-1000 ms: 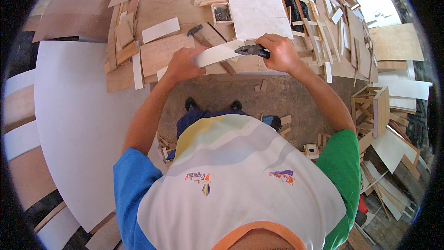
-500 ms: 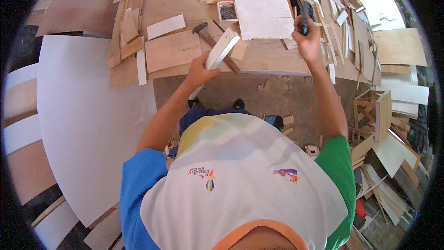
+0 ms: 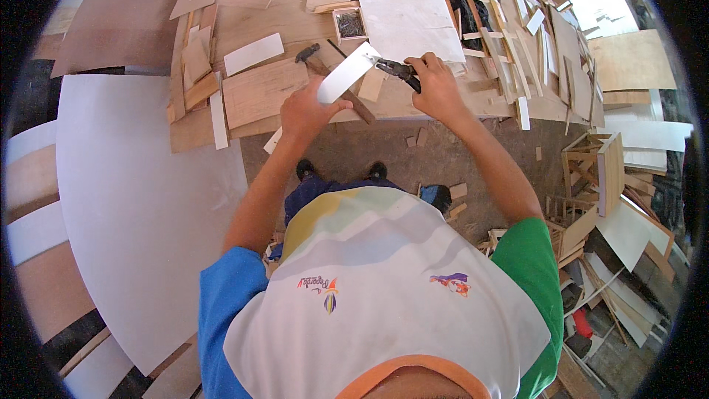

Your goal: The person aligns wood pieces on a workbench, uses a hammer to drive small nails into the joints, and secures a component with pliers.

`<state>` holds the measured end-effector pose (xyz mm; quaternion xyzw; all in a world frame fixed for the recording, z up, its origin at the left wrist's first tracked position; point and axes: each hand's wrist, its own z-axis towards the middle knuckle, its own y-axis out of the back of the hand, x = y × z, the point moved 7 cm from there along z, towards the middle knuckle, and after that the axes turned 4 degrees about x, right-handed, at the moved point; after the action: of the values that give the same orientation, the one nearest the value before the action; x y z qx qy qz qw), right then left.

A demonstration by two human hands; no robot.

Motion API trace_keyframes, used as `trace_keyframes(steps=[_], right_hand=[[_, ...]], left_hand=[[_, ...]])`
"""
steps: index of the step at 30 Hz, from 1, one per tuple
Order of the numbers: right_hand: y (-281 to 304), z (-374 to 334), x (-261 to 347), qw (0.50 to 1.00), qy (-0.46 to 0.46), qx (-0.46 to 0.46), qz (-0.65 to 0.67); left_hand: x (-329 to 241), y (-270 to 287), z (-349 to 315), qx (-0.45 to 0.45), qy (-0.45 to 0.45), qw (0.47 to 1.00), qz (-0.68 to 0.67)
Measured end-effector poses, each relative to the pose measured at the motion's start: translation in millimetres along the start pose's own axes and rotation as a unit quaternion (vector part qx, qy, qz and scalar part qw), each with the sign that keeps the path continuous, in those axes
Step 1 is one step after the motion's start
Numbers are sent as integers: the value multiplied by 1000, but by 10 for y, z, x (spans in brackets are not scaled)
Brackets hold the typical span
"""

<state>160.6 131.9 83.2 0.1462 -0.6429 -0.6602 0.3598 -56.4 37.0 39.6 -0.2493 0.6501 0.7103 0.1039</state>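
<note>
My left hand (image 3: 304, 112) is closed around a long white wooden strip (image 3: 347, 74), held tilted above the near edge of the workbench. Its lower end (image 3: 272, 141) shows again below my wrist. In my right hand (image 3: 437, 89) is a pair of dark pliers (image 3: 399, 70), fingers wrapped round the handles. The jaws of the pliers meet the far end of the strip; whatever small thing they may grip there is too small to make out. Behind the strip a hammer (image 3: 314, 63) lies on the bench, its wooden handle partly covered by the strip and my hand.
A small open box of nails (image 3: 349, 23) stands on the workbench (image 3: 295, 11), beside a large white board (image 3: 402, 7). Wood offcuts and long slats (image 3: 509, 52) lie at the right. A big white panel (image 3: 148, 199) leans at the left. Small wooden frames (image 3: 597, 170) stand at the right.
My right hand has brought the pliers leftward and nearer, from beside the slats to the strip's far end. My left hand and the strip have shifted slightly left, with more of its white face showing.
</note>
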Motion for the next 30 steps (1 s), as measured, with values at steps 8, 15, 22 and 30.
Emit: trace_keyframes(steps=[8, 15, 22, 30], right_hand=[[110, 63, 62, 984, 82, -4, -160], [227, 156, 30, 983, 126, 11, -133], [330, 133, 34, 989, 143, 3, -35], [281, 100, 158, 987, 130, 49, 81]], left_hand=[[-177, 157, -8, 18, -61, 996, 66], [-209, 261, 57, 84, -71, 991, 81], [-159, 336, 108, 122, -84, 988, 27], [-29, 371, 74, 140, -115, 983, 6]])
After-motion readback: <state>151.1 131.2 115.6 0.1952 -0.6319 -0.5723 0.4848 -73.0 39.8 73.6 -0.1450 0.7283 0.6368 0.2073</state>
